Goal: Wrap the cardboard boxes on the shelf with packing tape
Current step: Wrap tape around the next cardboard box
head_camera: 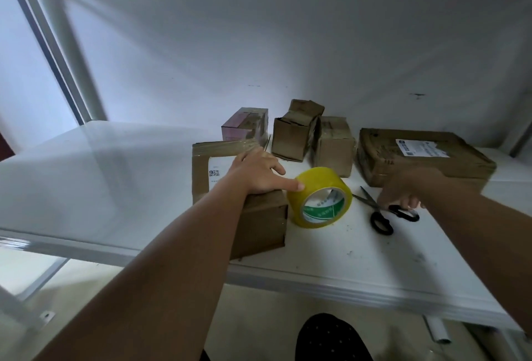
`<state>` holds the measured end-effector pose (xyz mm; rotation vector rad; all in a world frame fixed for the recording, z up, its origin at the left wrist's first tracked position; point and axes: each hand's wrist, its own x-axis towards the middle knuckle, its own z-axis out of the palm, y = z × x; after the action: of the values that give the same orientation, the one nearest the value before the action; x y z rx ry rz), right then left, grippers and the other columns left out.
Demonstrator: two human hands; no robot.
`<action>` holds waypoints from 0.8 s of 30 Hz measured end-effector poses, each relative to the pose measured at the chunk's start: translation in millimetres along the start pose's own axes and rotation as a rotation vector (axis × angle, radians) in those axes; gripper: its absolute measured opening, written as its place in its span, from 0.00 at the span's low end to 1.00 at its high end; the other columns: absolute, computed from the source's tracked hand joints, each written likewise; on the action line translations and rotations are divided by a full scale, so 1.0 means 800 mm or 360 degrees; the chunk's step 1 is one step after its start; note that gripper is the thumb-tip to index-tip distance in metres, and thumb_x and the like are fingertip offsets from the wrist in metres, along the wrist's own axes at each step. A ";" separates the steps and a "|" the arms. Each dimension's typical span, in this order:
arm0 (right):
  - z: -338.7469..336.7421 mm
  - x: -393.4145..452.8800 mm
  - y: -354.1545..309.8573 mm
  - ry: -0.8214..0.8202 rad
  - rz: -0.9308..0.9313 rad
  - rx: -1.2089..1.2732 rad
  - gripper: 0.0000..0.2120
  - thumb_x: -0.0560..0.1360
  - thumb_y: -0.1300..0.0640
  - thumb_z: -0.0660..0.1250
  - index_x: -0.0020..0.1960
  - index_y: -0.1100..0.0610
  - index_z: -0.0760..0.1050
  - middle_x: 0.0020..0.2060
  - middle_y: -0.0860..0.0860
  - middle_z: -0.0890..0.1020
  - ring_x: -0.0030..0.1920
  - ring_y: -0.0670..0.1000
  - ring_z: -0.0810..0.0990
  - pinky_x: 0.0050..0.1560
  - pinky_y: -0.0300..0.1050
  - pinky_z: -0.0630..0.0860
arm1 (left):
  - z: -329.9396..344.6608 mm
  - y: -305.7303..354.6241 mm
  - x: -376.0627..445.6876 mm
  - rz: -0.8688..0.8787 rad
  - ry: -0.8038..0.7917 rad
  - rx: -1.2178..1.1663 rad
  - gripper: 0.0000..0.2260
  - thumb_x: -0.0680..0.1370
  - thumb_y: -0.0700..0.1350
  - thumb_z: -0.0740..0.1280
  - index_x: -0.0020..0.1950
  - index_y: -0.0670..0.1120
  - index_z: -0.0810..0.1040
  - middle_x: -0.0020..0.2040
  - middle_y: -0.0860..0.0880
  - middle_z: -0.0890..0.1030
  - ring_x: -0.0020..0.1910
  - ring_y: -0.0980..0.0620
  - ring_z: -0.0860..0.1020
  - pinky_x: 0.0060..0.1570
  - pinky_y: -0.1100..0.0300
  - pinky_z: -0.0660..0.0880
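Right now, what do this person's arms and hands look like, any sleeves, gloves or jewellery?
Both forearms are bare as far as the frame shows, no sleeves in view. The left hand and right hand have no gloves; no rings, watch or bracelets are visible. The right arm is in shadow.

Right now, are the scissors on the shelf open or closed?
Open. The scissors lie flat on the shelf, their two black handle loops apart; the right hand curls over the farther loop.
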<state>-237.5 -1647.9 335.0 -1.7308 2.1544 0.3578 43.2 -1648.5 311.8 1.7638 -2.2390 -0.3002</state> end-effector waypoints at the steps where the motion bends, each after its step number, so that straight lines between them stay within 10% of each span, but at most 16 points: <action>1: 0.008 -0.001 0.005 -0.0056 0.0032 -0.0041 0.10 0.72 0.53 0.71 0.41 0.57 0.72 0.36 0.51 0.73 0.35 0.49 0.74 0.29 0.37 0.72 | 0.000 0.000 0.000 0.0000 0.0007 -0.0001 0.30 0.63 0.75 0.65 0.57 0.58 0.79 0.65 0.53 0.71 0.69 0.53 0.62 0.69 0.49 0.54; 10: 0.041 0.001 0.013 0.0139 -0.0130 -0.0206 0.10 0.74 0.54 0.68 0.39 0.59 0.72 0.34 0.51 0.74 0.32 0.47 0.73 0.31 0.37 0.71 | -0.002 0.000 -0.006 0.0013 0.0049 0.0007 0.31 0.63 0.75 0.64 0.57 0.58 0.79 0.65 0.54 0.72 0.68 0.53 0.64 0.68 0.51 0.56; 15: 0.004 -0.005 0.030 -0.0448 -0.0379 0.0844 0.09 0.78 0.56 0.64 0.55 0.59 0.77 0.41 0.53 0.81 0.33 0.46 0.74 0.29 0.34 0.72 | -0.002 0.000 -0.005 0.0023 0.0038 0.0019 0.32 0.63 0.76 0.63 0.57 0.57 0.80 0.64 0.54 0.74 0.66 0.52 0.66 0.68 0.50 0.58; 19: -0.033 -0.021 0.021 -0.0492 -0.0677 0.1419 0.08 0.74 0.56 0.66 0.50 0.59 0.77 0.42 0.55 0.81 0.37 0.47 0.78 0.32 0.35 0.76 | -0.001 -0.001 -0.004 0.0018 0.0057 0.0013 0.31 0.63 0.75 0.64 0.57 0.57 0.80 0.64 0.54 0.73 0.67 0.52 0.65 0.68 0.50 0.57; 24: -0.044 -0.069 -0.025 -0.0834 -0.0857 0.1234 0.39 0.50 0.36 0.79 0.52 0.59 0.75 0.42 0.57 0.82 0.44 0.54 0.83 0.45 0.43 0.82 | 0.000 -0.001 -0.004 0.0021 0.0084 0.0011 0.31 0.63 0.75 0.64 0.56 0.57 0.80 0.64 0.54 0.73 0.67 0.53 0.65 0.67 0.51 0.58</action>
<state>-211.7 -1617.6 391.0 -1.4441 1.1564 -0.1511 44.7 -1645.8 311.0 1.7391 -2.2163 -0.2405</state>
